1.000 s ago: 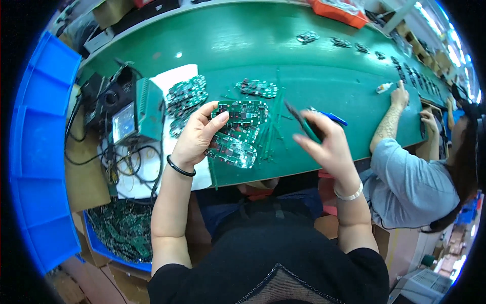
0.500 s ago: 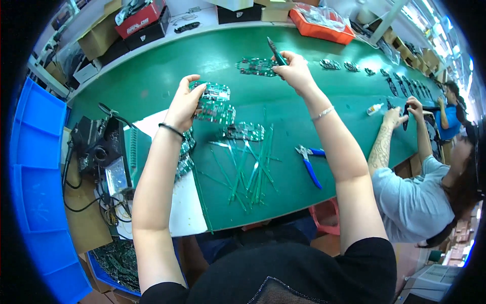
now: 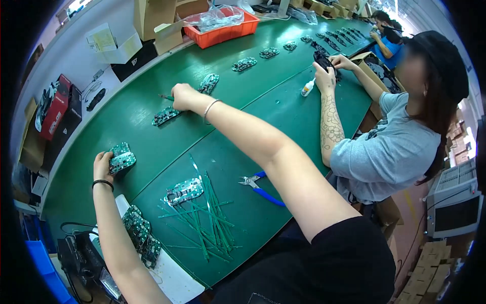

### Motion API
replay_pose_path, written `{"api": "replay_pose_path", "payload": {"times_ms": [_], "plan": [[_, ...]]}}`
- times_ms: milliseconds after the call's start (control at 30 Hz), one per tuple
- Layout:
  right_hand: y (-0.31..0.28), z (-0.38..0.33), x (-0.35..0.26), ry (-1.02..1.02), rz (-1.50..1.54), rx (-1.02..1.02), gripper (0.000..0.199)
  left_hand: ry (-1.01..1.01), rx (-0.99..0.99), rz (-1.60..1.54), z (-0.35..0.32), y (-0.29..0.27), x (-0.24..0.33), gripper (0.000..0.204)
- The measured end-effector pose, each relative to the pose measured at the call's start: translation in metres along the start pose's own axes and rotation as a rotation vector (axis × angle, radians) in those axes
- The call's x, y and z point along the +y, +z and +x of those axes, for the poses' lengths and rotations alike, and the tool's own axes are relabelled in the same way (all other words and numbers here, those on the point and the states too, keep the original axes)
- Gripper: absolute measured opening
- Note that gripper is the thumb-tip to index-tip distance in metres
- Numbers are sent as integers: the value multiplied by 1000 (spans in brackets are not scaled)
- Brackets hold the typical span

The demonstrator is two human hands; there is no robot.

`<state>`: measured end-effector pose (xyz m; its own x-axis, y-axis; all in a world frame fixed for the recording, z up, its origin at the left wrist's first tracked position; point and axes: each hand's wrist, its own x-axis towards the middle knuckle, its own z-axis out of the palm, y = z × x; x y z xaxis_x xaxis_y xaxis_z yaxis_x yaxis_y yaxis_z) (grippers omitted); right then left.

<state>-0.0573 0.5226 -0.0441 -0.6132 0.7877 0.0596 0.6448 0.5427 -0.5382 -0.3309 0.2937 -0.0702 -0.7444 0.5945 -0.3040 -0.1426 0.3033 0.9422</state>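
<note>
My left hand (image 3: 104,166) is closed around the edge of green circuit boards (image 3: 122,161), at least two of them, over the left part of the bench. Farther off, my right hand (image 3: 185,97) grips a thin dark pointed tool (image 3: 165,97) whose tip sticks out to the left. Just below that hand a populated circuit board (image 3: 165,116) lies on the bench; whether fingers touch it is hidden. A second board (image 3: 208,84) sits right beyond the hand. Nearer me, another board (image 3: 185,191) rests beside a loose pile of thin green strips (image 3: 207,223).
Blue-handled cutters (image 3: 264,190) lie near the front edge. More boards (image 3: 136,228) sit on a white sheet (image 3: 177,278) under my left forearm. An orange bin (image 3: 223,31) stands at the back. At right a co-worker (image 3: 395,121) handles a black part beside a small white bottle (image 3: 307,87).
My view has swung to the right. The right hand has moved left and away from the cutters, and the board it held is now at bench level. The left hand still holds boards.
</note>
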Motion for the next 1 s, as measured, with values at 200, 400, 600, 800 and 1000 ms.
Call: {"api": "replay_pose_path", "payload": {"times_ms": [200,400,600,800,1000], "plan": [[-54,-10,25,-271,-360,-141,44,72,-35,399,7,-26,0,38],[-64,-19,23,-162,-407,-287,60,124,-27,495,15,-50,-4,42],[-68,-15,59,-314,-296,-189,47,185,23,738,-34,-12,25,63],[-58,-1,49,-328,-285,-153,50,166,72,770,-49,-21,35,62],[-66,-8,45,-383,-211,52,46,360,266,936,-38,-54,56,43]]}}
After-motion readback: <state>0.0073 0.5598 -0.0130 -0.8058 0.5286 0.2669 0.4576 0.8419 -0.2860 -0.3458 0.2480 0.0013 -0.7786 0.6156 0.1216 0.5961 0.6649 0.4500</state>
